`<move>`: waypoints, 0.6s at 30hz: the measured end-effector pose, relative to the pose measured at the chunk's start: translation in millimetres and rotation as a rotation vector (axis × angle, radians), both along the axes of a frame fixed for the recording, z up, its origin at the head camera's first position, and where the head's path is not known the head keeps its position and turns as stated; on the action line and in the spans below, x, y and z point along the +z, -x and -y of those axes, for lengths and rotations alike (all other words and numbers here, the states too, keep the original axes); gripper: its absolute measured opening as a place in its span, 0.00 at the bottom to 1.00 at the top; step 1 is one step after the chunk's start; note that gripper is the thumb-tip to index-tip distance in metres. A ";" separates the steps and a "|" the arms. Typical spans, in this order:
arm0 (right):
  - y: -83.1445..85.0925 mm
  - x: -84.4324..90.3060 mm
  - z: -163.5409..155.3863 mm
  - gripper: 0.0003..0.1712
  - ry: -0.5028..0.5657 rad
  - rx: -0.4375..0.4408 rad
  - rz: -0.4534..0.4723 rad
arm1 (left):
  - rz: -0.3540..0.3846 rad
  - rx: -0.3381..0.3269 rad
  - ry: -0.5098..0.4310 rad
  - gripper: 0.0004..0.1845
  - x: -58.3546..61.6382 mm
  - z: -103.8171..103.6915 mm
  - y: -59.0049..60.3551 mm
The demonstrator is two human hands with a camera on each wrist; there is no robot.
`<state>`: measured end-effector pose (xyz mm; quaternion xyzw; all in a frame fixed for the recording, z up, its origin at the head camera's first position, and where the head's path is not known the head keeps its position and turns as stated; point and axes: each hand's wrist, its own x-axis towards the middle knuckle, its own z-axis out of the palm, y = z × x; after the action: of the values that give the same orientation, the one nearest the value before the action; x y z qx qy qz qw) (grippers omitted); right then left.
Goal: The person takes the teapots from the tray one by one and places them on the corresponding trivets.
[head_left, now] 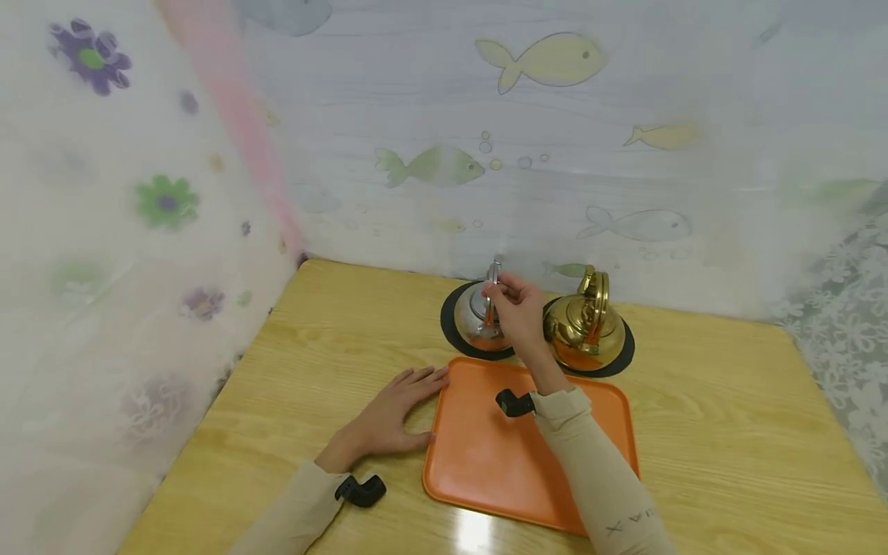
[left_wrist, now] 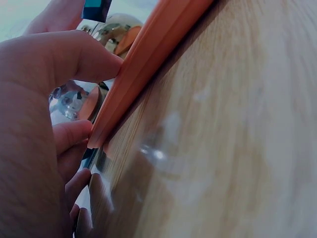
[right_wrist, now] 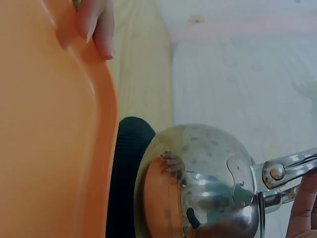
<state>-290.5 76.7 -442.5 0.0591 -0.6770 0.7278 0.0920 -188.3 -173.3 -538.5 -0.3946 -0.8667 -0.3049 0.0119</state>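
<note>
A silver kettle [head_left: 479, 320] stands on a black round mat [head_left: 451, 327] at the back of the wooden table. My right hand [head_left: 516, 308] grips its raised handle [head_left: 494, 271]; in the right wrist view the kettle [right_wrist: 208, 183] fills the frame with the handle [right_wrist: 287, 168] at the right. Beside it, a gold kettle [head_left: 586, 327] stands on a second black mat [head_left: 624, 351]. In front of both lies an orange tray [head_left: 486, 455]. My left hand [head_left: 395, 412] lies flat on the table, its fingers touching the tray's left edge [left_wrist: 133, 74].
Fish-patterned curtain hangs behind the table and a flower-patterned one at the left. The table's [head_left: 728, 416] right part is bare wood. A patterned lace cloth [head_left: 846, 324] shows at the far right.
</note>
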 end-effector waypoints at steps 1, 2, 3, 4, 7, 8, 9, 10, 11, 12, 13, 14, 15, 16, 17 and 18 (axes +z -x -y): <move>-0.8 -0.3 0.0 0.22 -0.007 0.000 0.007 | 0.001 0.000 -0.002 0.44 -0.8 -0.5 -0.8; -1.2 -0.3 -0.2 0.22 -0.014 0.002 0.015 | 0.003 0.001 -0.006 0.44 -1.3 -1.0 -1.4; -1.5 -0.1 -0.4 0.23 -0.019 0.000 0.020 | 0.003 0.003 -0.007 0.44 -2.0 -1.7 -1.7; -1.6 0.2 -0.2 0.23 -0.020 -0.003 0.027 | 0.007 0.005 -0.006 0.44 -2.3 -1.9 -1.8; -1.4 -0.4 -0.1 0.22 -0.008 -0.014 0.043 | 0.030 0.005 -0.002 0.44 -2.5 -2.9 -2.1; -1.4 -0.3 -0.1 0.22 -0.005 -0.016 0.042 | 0.034 0.004 0.000 0.44 -2.5 -3.3 -2.1; -1.7 -0.3 0.2 0.21 -0.001 -0.020 0.038 | 0.041 0.004 0.001 0.44 -2.4 -3.6 -2.1; -1.8 -0.4 0.6 0.21 0.005 -0.024 0.036 | 0.042 0.003 -0.001 0.44 -2.3 -3.8 -2.1; -1.5 -1.3 1.0 0.21 0.012 -0.026 0.036 | 0.043 0.004 -0.002 0.44 -2.0 -3.8 -2.1; -1.7 -1.2 1.7 0.21 0.019 -0.029 0.033 | 0.043 0.004 -0.003 0.44 -1.7 -3.8 -2.1; -1.7 -1.3 2.5 0.20 0.029 -0.032 0.032 | 0.037 0.003 -0.001 0.44 -1.5 -3.7 -2.1; -1.5 -1.5 3.3 0.20 0.034 -0.034 0.032 | 0.032 0.004 0.003 0.44 -1.1 -3.5 -2.1; -1.0 -2.0 4.1 0.20 0.038 -0.032 0.033 | 0.026 0.004 0.002 0.45 -0.6 -3.1 -2.1; -0.3 -2.3 5.0 0.20 0.039 -0.028 0.035 | 0.019 0.006 0.003 0.44 -0.5 -2.6 -2.0; 0.5 -2.6 5.7 0.19 0.037 -0.022 0.033 | 0.015 0.008 0.001 0.44 -0.1 -2.2 -2.0; 1.1 -2.5 6.4 0.19 0.036 -0.019 0.032 | 0.007 0.009 -0.003 0.44 0.3 -2.0 -1.8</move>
<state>-291.6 70.3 -444.9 0.0396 -0.6658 0.7398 0.0891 -186.4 -171.3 -538.2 -0.3893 -0.8682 -0.3075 0.0107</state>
